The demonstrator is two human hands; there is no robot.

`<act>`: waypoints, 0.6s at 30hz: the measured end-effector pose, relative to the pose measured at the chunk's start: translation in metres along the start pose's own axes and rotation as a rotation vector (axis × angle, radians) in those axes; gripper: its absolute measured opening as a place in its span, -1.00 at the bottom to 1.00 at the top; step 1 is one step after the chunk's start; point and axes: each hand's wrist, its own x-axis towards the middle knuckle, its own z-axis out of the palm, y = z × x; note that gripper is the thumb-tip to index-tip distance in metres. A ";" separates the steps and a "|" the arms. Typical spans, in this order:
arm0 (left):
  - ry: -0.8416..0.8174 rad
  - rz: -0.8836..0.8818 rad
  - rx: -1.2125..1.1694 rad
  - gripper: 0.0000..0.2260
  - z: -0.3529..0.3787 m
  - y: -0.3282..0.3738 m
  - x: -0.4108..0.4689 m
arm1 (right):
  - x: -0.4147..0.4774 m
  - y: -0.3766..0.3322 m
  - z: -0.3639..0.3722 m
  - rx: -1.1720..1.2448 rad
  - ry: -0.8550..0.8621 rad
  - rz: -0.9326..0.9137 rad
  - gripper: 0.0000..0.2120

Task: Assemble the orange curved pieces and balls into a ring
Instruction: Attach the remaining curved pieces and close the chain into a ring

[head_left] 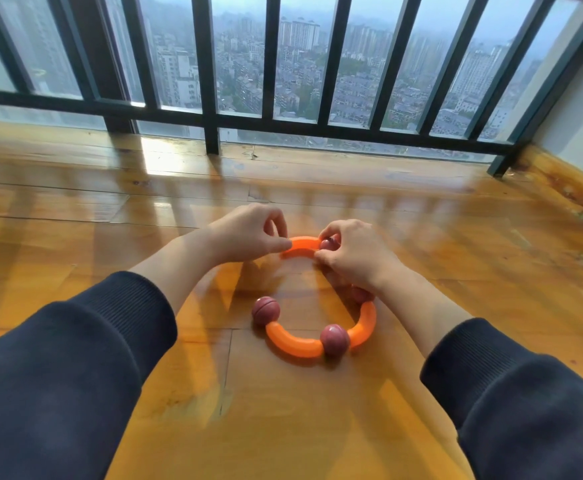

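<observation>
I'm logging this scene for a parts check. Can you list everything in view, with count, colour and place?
Curved pieces: three visible, orange; two joined on the floor, one held farther out.
Balls: four visible, dark red; three on the near chain, one at the held piece's right end.
Floor: one, glossy wood.
Railing: one, dark bars, before the window.
Sleeves: two, dark.
Left hand: pinching the held piece's left end.
Right hand: gripping the ball end.

Both arms reach forward in dark sleeves, left hand (pixel 248 233) and right hand (pixel 356 252) each pinched shut, thumbs facing inward.
</observation>
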 end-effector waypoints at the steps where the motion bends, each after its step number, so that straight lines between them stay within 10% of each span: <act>1: -0.111 -0.051 -0.062 -0.83 -0.004 0.001 -0.001 | 0.001 0.002 -0.001 0.004 0.005 0.011 -0.78; 10: -0.728 -0.307 -0.142 -0.43 -0.022 0.018 -0.006 | 0.002 0.017 -0.003 -0.085 0.105 0.170 -0.78; 18: -0.744 -0.287 -0.155 -0.53 -0.025 0.021 -0.006 | -0.001 0.013 -0.010 -0.044 0.012 0.236 -0.58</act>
